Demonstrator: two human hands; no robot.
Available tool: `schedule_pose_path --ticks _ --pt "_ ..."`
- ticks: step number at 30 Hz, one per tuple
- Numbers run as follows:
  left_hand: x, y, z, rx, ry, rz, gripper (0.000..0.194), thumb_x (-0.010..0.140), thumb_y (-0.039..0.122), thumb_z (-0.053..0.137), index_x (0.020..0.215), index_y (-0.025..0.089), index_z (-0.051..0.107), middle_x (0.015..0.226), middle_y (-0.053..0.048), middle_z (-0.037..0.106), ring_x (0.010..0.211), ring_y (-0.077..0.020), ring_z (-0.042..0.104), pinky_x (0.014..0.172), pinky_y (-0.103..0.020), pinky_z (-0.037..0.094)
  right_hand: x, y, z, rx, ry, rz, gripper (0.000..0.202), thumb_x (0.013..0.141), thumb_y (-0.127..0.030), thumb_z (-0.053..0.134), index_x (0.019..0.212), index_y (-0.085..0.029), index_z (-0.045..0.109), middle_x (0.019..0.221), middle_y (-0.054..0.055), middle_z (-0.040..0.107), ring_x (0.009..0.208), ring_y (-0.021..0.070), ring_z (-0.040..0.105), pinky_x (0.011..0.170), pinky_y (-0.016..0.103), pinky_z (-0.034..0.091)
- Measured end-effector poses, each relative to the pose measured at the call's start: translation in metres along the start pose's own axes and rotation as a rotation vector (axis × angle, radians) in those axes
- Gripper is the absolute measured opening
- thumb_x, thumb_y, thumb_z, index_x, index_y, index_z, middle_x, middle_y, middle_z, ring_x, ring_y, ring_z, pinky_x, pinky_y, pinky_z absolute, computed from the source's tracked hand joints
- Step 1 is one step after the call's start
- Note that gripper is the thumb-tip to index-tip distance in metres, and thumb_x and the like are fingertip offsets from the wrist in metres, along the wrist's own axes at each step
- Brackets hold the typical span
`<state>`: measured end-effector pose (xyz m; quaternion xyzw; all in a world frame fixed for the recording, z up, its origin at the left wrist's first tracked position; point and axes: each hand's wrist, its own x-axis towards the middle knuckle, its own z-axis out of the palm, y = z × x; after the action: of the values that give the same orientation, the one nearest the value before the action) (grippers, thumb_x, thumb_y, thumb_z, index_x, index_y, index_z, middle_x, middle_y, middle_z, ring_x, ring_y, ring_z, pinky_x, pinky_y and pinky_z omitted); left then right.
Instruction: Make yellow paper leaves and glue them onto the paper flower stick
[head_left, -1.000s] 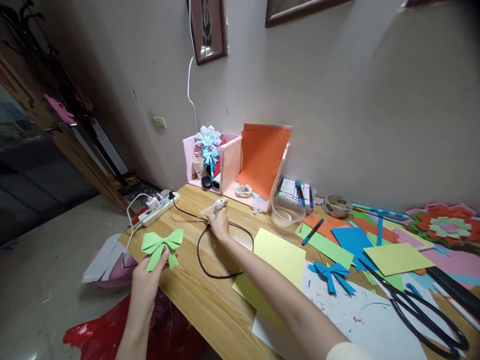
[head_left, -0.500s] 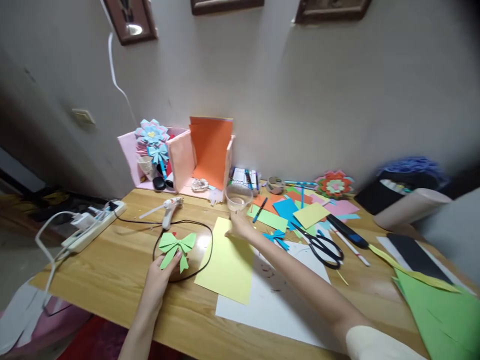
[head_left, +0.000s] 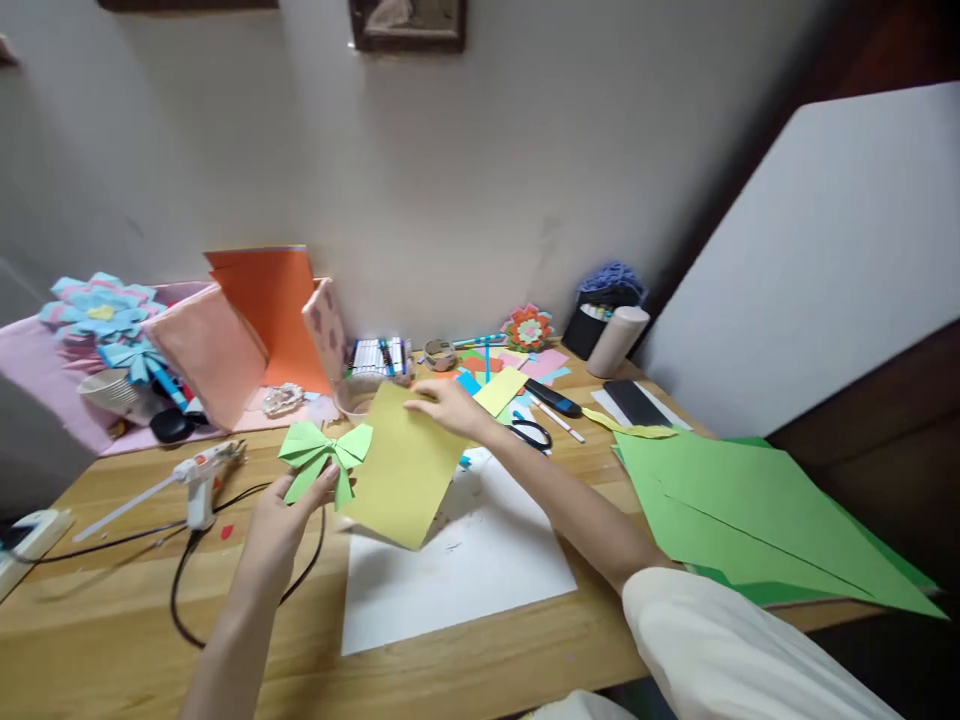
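A green paper bow [head_left: 324, 455] is pinched at its lower middle by my left hand [head_left: 281, 520], held above the table. My right hand [head_left: 446, 408] is closed on the upper right edge of a yellow sheet of paper [head_left: 405, 470]. That sheet is raised and tilted over a white sheet of paper [head_left: 457, 570], and its left side lies just beside the bow. Behind the yellow sheet, a clear plastic bowl [head_left: 351, 398] is partly hidden.
To the left lies a hot glue gun [head_left: 202, 480] with its black cable. Black-handled scissors [head_left: 534, 433] and coloured paper pieces [head_left: 501, 390] lie beyond my right arm. Green sheets [head_left: 735, 510] cover the right side. Pink box dividers [head_left: 206, 350] stand at the back left.
My right hand has taken hold of the yellow sheet and lifted it off the table. My left hand still holds the bow. The view has turned to the right.
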<state>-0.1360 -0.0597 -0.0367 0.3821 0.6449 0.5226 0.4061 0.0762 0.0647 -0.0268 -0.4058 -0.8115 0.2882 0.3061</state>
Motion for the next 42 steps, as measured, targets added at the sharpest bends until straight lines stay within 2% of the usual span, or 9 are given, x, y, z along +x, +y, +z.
schedule_pose_path --ticks 4,9,14,19,23,29,34,38,42 --pt "0.008 0.034 0.065 0.05 -0.22 0.11 0.058 0.054 0.043 0.074 0.102 0.013 0.064 0.09 -0.009 0.069 0.081 -0.0237 0.065 0.073 -0.032 0.052 -0.072 0.048 -0.101 0.243 0.333 0.231 0.029 0.076 -0.042 0.053 0.079 -0.015 0.061 0.075 0.002 0.064 0.068 0.015 0.057 0.055 0.022 0.04" --pt "-0.001 0.04 0.195 0.198 -0.646 0.183 0.042 0.059 0.045 0.069 0.086 0.014 0.068 0.076 -0.006 0.068 0.064 -0.0176 0.062 0.059 -0.025 0.05 -0.218 0.133 -0.196 0.225 0.735 0.661 0.035 0.069 -0.045 0.058 0.084 -0.014 0.063 0.076 0.006 0.068 0.064 0.0186 0.061 0.055 0.026 0.045" --pt "-0.036 -0.007 0.329 0.187 -1.11 0.118 0.033 0.063 0.045 0.064 0.073 0.013 0.064 0.057 0.0 0.059 0.053 -0.0124 0.055 0.057 -0.024 0.046 -0.337 0.179 -0.23 0.065 0.937 0.897 0.024 0.065 -0.036 0.063 0.067 -0.012 0.061 0.063 0.007 0.064 0.062 0.0211 0.059 0.055 0.03 0.044" --pt "-0.067 -0.041 0.382 0.205 -1.207 0.151 0.032 0.067 0.046 0.059 0.06 0.015 0.058 0.051 0.002 0.053 0.049 -0.0116 0.049 0.052 -0.023 0.04 -0.369 0.183 -0.226 -0.107 1.111 1.003 0.024 0.063 -0.025 0.065 0.083 -0.012 0.061 0.085 0.013 0.064 0.088 0.0261 0.057 0.076 0.037 0.043" --pt "-0.067 -0.04 0.371 0.203 -1.18 0.158 0.028 0.071 0.042 0.057 0.064 0.015 0.058 0.055 0.002 0.055 0.052 -0.0118 0.05 0.055 -0.023 0.038 -0.334 0.165 -0.198 -0.129 1.068 0.907 0.031 0.076 -0.029 0.053 0.102 -0.012 0.057 0.115 0.017 0.054 0.109 0.0244 0.048 0.091 0.038 0.036" --pt "-0.047 -0.021 0.313 0.177 -1.048 0.217 0.024 0.071 0.038 0.059 0.076 0.015 0.065 0.062 -0.001 0.061 0.058 -0.014 0.054 0.058 -0.024 0.042 -0.236 0.118 -0.138 0.41 0.508 0.513 0.039 0.085 -0.046 0.041 0.094 -0.015 0.063 0.095 0.008 0.066 0.09 0.0173 0.061 0.081 0.03 0.045" --pt "-0.023 -0.028 0.231 0.215 -0.748 0.266 0.028 0.072 0.039 0.059 0.087 0.016 0.067 0.084 -0.004 0.068 0.077 -0.0189 0.06 0.069 -0.026 0.046 -0.166 0.105 -0.087 0.429 0.301 0.387 0.039 0.083 -0.047 0.045 0.088 -0.014 0.065 0.088 0.007 0.067 0.084 0.017 0.062 0.073 0.027 0.046" --pt "0.001 -0.048 0.15 0.215 -0.458 0.132 0.035 0.068 0.042 0.062 0.089 0.015 0.067 0.085 -0.006 0.069 0.075 -0.0202 0.062 0.068 -0.027 0.046 -0.12 0.103 -0.034 0.295 0.231 0.396 0.032 0.085 -0.037 0.04 0.084 -0.013 0.062 0.077 0.006 0.066 0.066 0.0141 0.059 0.061 0.025 0.045" --pt "0.026 -0.065 0.093 0.106 -0.132 0.023 0.041 0.064 0.044 0.066 0.088 0.01 0.067 0.083 -0.009 0.069 0.075 -0.0204 0.063 0.069 -0.027 0.046 -0.086 0.089 0.008 0.133 0.177 0.357 0.014 0.079 -0.026 0.05 0.084 -0.017 0.059 0.085 0.005 0.062 0.079 0.0155 0.056 0.071 0.026 0.041"
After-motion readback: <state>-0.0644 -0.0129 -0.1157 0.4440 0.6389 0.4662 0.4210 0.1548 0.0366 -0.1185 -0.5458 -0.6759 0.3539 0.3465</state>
